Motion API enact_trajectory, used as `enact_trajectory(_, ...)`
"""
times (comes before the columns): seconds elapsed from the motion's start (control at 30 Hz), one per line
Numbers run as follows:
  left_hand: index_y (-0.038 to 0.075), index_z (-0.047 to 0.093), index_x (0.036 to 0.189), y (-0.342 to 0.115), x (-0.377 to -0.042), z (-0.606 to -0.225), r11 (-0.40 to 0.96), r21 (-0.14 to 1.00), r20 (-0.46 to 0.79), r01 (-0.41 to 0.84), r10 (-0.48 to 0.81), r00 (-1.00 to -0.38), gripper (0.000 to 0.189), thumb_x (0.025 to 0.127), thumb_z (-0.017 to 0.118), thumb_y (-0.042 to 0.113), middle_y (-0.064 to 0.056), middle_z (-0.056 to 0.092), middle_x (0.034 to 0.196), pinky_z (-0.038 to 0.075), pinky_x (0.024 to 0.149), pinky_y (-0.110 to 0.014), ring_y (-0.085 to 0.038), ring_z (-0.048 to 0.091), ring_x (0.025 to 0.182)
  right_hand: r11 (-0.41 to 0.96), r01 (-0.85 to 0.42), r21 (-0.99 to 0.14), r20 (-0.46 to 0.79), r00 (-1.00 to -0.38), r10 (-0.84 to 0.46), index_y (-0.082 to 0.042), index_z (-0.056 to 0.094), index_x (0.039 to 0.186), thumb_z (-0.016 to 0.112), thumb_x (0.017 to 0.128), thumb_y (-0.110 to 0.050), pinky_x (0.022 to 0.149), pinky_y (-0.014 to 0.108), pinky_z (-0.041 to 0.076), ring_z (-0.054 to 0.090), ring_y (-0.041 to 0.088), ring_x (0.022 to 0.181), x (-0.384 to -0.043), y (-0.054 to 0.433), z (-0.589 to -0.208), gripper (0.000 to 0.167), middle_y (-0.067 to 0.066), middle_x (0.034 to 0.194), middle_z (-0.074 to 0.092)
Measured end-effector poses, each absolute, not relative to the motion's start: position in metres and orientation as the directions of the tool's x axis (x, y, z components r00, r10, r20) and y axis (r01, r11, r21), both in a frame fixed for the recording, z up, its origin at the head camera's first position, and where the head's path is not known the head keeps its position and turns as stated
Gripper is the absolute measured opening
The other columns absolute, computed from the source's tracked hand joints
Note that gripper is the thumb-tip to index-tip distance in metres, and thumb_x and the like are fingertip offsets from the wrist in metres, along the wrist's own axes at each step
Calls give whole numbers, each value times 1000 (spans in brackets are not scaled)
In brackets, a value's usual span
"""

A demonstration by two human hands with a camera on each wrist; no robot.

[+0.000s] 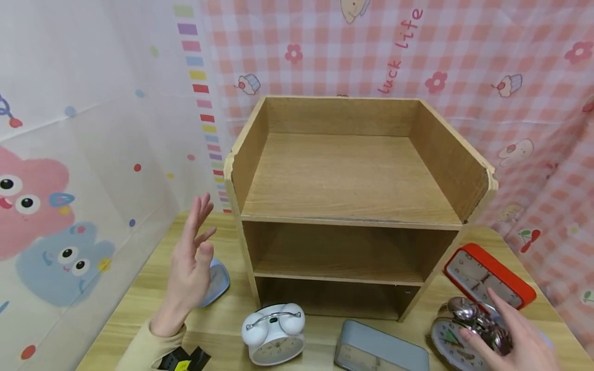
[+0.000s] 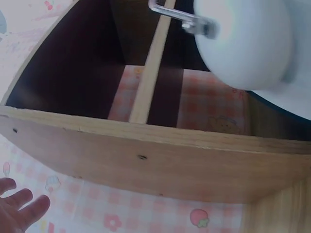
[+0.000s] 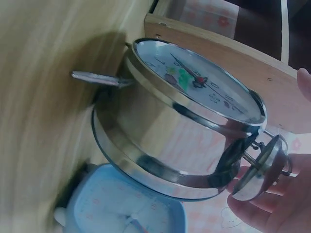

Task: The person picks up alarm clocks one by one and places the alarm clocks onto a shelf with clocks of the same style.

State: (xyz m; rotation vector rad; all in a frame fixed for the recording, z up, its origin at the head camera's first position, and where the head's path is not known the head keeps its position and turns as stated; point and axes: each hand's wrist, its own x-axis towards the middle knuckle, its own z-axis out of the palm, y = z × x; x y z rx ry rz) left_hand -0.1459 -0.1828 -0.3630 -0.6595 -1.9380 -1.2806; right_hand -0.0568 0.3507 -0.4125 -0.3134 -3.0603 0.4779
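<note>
My right hand [image 1: 524, 335] reaches over a silver twin-bell alarm clock [image 1: 457, 342], thumb and fingers spread about its bells. In the right wrist view, fingers [image 3: 252, 208] lie behind one bell [image 3: 265, 167] while the thumb stands apart from it. That clock stands on its feet on the table. A light-blue clock [image 3: 121, 204] is right behind it. My left hand [image 1: 187, 263] is raised in the air with fingers extended, holding nothing. It partly hides a blue object [image 1: 218, 283] on the table left of the wooden shelf [image 1: 352, 224].
A white twin-bell alarm clock [image 1: 274, 335] and a grey rectangular clock [image 1: 380, 348] stand before the shelf. Right of the shelf is a red rectangular clock [image 1: 492, 275]. Printed cloths [image 1: 343, 46] hang behind and at both sides of the table [image 1: 144, 299].
</note>
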Motion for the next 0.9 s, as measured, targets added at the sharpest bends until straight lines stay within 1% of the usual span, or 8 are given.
enact_trajectory(0.13, 4, 22, 167, -179, -148, -355, 364, 562, 792, 742, 21, -610, 70, 113, 40, 45, -17, 38, 170, 45, 112, -13, -8, 45, 154, 908, 223, -356, 17, -970, 245, 1, 13, 167, 71, 92, -65, 90, 75, 46, 47, 67, 126, -56, 347, -415, 116, 43, 152, 42)
enact_trajectory(0.23, 4, 24, 166, -176, -150, -348, 347, 560, 799, 752, 15, -601, 71, 113, 41, 48, -15, 41, 169, 47, 111, -14, -9, 47, 153, 889, 237, -391, 62, -957, 282, 1, 16, 166, 78, 88, -62, 87, 70, 49, 52, 66, 122, -55, 345, -418, 118, 42, 149, 47)
enact_trajectory(0.37, 2, 26, 165, -170, -154, -337, 324, 543, 816, 775, 16, -578, 73, 112, 42, 50, -16, 43, 168, 49, 111, -16, -10, 49, 151, 866, 246, -435, 51, -954, 297, 2, 14, 166, 83, 85, -58, 72, 44, 59, 72, 49, 94, -54, 346, -422, 123, 45, 145, 48)
enact_trajectory(0.47, 0, 27, 164, -166, -158, -328, 302, 527, 831, 794, 13, -556, 75, 111, 42, 51, -15, 45, 167, 50, 110, -18, -11, 50, 150, 854, 237, -462, 59, -953, 297, 3, 12, 166, 85, 83, -57, 70, 43, 60, 74, 50, 93, -54, 347, -427, 126, 44, 143, 52)
enact_trajectory(0.6, -3, 28, 162, -158, -163, -318, 248, 512, 849, 823, 1, -529, 77, 110, 44, 52, -7, 46, 167, 50, 111, -20, -14, 50, 150, 856, 217, -470, 140, -939, 315, 4, 17, 165, 91, 79, -51, 84, 66, 53, 61, 63, 118, -54, 344, -435, 126, 39, 137, 60)
enact_trajectory(0.77, -5, 29, 161, -149, -169, -308, 220, 513, 851, 830, -7, -525, 84, 107, 45, 59, 0, 44, 168, 52, 103, -16, -14, 48, 152, 854, 207, -477, 201, -920, 336, 6, 22, 162, 96, 75, -39, 82, 67, 55, 65, 62, 111, -53, 342, -442, 123, 39, 133, 63)
enact_trajectory(0.8, -5, 29, 161, -148, -170, -306, 223, 513, 851, 829, -8, -525, 85, 107, 45, 59, -2, 43, 169, 52, 100, -16, -15, 47, 152, 855, 203, -478, 214, -917, 337, 6, 23, 162, 97, 74, -36, 79, 58, 59, 66, 61, 110, -53, 342, -443, 122, 39, 132, 64)
enact_trajectory(0.9, -2, 30, 161, -145, -174, -301, 237, 514, 849, 824, -5, -528, 86, 106, 45, 61, -11, 42, 169, 51, 102, -16, -15, 46, 153, 849, 214, -484, 223, -907, 357, 4, 23, 162, 97, 74, -32, 80, 58, 58, 64, 62, 111, -53, 340, -445, 121, 38, 132, 65)
